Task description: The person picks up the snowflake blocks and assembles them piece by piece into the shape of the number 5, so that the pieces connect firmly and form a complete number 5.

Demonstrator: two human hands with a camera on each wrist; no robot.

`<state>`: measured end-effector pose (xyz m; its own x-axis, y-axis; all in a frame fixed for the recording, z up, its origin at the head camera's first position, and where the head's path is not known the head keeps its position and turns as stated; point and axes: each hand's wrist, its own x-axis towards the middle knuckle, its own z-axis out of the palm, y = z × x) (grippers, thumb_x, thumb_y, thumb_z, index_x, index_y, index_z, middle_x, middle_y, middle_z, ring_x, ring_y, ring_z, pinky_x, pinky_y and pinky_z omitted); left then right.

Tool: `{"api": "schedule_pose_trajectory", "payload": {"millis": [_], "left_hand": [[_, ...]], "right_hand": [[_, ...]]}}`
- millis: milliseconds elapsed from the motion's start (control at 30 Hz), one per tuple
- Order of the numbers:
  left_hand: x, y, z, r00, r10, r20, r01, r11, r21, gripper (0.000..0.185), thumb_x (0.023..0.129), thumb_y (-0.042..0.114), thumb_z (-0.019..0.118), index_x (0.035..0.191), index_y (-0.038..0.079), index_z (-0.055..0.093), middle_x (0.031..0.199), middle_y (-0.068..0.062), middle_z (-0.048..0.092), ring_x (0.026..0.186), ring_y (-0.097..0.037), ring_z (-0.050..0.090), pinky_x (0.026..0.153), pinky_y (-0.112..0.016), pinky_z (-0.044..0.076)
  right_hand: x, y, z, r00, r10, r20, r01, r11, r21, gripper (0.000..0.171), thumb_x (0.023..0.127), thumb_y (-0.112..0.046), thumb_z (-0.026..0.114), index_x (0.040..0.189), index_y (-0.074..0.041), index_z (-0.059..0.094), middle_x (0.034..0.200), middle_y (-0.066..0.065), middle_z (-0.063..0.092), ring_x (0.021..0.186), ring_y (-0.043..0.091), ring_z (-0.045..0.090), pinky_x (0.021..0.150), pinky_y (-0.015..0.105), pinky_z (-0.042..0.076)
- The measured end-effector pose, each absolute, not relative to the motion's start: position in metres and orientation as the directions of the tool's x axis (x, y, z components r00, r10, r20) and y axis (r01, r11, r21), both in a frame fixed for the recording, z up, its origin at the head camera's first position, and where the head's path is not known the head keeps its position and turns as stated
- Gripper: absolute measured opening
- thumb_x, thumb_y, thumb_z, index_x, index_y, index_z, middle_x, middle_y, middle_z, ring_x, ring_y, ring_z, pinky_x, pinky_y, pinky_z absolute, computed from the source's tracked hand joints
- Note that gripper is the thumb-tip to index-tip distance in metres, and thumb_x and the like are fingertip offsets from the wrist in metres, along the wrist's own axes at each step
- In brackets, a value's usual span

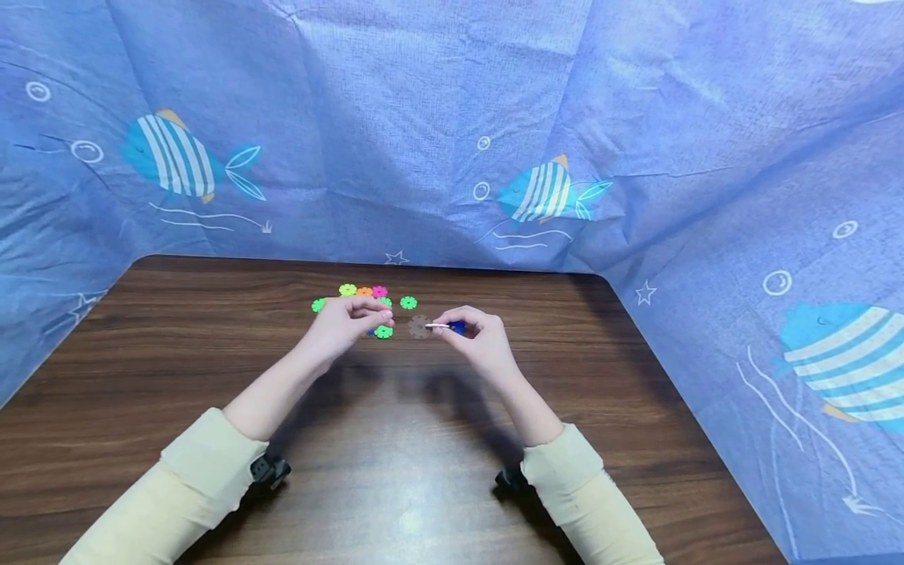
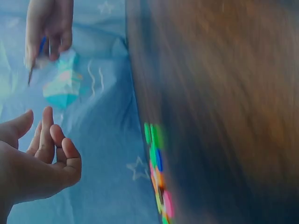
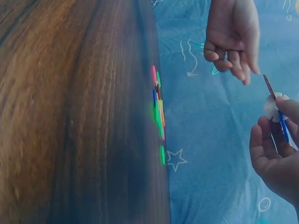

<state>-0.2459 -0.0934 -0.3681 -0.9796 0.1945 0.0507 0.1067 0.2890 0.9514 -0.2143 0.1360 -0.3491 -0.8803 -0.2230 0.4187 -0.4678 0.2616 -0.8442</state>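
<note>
Right hand (image 1: 480, 339) pinches a small assembly of joined discs (image 1: 439, 326), brown, white and blue, above the wooden surface (image 1: 424, 471). Left hand (image 1: 349, 318) hovers beside it, grip loosely curled and holding nothing. Loose coloured discs (image 1: 374, 302) lie just beyond both hands.

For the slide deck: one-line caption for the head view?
Right hand pinches joined snowflake discs; empty left hand hovers over loose colored discs on wooden table.
</note>
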Motion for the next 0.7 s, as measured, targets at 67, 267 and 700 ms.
{"api": "schedule_pose_trajectory", "payload": {"millis": [67, 267, 700], "left_hand": [[-0.252, -0.101, -0.368, -0.981, 0.181, 0.068, 0.124, 0.324, 0.938, 0.031, 0.088, 0.024, 0.068, 0.109, 0.001, 0.068, 0.098, -0.014, 0.071, 0.087, -0.009, 0.066, 0.078, -0.025, 0.049], [-0.271, -0.116, -0.375, -0.969, 0.218, 0.12, 0.204, 0.421, 0.884, 0.026, 0.087, 0.018, 0.069, 0.106, 0.001, 0.068, 0.095, -0.015, 0.07, 0.08, -0.01, 0.06, 0.07, -0.025, 0.048], [-0.307, -0.122, -0.402, -0.889, 0.413, 0.198, 0.43, 0.606, 0.669, 0.026, 0.082, 0.014, 0.073, 0.105, 0.002, 0.07, 0.099, -0.012, 0.071, 0.095, -0.03, 0.061, 0.08, -0.041, 0.048]], "right_hand": [[-0.215, 0.138, -0.349, -0.885, -0.214, 0.413, -0.459, 0.255, -0.851, 0.009, 0.081, 0.001, 0.071, 0.089, 0.006, 0.069, 0.086, 0.02, 0.068, 0.068, 0.009, 0.054, 0.059, 0.016, 0.043], [-0.217, 0.142, -0.349, -0.889, -0.208, 0.408, -0.451, 0.244, -0.859, 0.009, 0.081, 0.001, 0.07, 0.089, 0.006, 0.069, 0.086, 0.02, 0.068, 0.069, 0.006, 0.055, 0.059, 0.016, 0.044], [-0.219, 0.144, -0.35, -0.898, -0.204, 0.389, -0.43, 0.228, -0.874, 0.01, 0.081, -0.002, 0.071, 0.089, 0.005, 0.068, 0.085, 0.018, 0.067, 0.07, 0.007, 0.054, 0.059, 0.017, 0.044]]}}
